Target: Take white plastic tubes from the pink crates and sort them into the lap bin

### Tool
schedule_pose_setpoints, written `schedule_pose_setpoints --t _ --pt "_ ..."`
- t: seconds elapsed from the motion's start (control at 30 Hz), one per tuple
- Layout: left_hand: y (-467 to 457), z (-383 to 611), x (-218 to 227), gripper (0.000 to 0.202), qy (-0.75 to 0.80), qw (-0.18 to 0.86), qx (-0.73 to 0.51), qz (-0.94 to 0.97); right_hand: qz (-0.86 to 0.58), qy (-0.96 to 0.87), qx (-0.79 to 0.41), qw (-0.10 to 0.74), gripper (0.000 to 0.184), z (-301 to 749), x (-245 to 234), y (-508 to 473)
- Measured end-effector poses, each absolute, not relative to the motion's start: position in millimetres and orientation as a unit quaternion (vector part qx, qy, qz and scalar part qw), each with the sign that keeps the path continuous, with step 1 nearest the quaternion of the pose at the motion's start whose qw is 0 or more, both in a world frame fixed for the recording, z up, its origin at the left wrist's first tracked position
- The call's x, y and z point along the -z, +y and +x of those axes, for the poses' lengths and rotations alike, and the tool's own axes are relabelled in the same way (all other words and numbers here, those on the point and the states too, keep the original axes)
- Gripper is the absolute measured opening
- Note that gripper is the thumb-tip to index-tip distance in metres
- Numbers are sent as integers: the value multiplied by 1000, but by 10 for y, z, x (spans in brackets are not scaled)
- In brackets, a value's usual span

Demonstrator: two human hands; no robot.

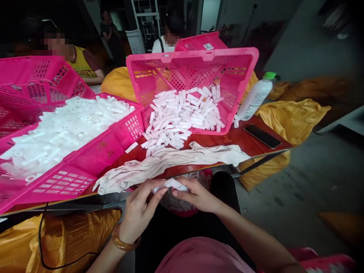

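Observation:
Just past the table's front edge, my left hand and my right hand meet over my lap. Short white plastic tubes are pinched between the fingers and thumbs of both hands. Whether these are two tubes or more is hard to tell, since the fingers cover parts of them. Below the hands, a pink container with more white tubes sits between my legs, partly hidden. Right behind the hands, a crumpled off-white cloth lies along the table edge.
A tipped pink crate spills white tubes onto the red table. Another pink crate at left is heaped with tubes. A white bottle and phone are at right. Yellow sacks lie around; people sit opposite.

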State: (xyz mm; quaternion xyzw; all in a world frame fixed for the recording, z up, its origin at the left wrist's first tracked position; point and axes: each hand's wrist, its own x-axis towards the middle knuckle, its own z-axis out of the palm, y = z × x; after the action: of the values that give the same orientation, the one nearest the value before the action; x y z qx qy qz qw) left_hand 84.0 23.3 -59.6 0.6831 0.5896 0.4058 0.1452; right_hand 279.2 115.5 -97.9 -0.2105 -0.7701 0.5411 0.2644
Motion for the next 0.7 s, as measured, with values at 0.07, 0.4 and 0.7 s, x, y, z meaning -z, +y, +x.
schedule_pose_setpoints --t 0.07,0.4,0.7 --pt "264 875 646 16 586 183 -393 685 -231 -818 -446 279 21 2831 1024 1089" --pt "182 867 767 22 606 299 -456 580 -185 -825 -478 238 19 2821 944 1011" --pt "256 1051 801 38 651 374 -454 480 -284 -901 -28 326 28 2707 1320 933"
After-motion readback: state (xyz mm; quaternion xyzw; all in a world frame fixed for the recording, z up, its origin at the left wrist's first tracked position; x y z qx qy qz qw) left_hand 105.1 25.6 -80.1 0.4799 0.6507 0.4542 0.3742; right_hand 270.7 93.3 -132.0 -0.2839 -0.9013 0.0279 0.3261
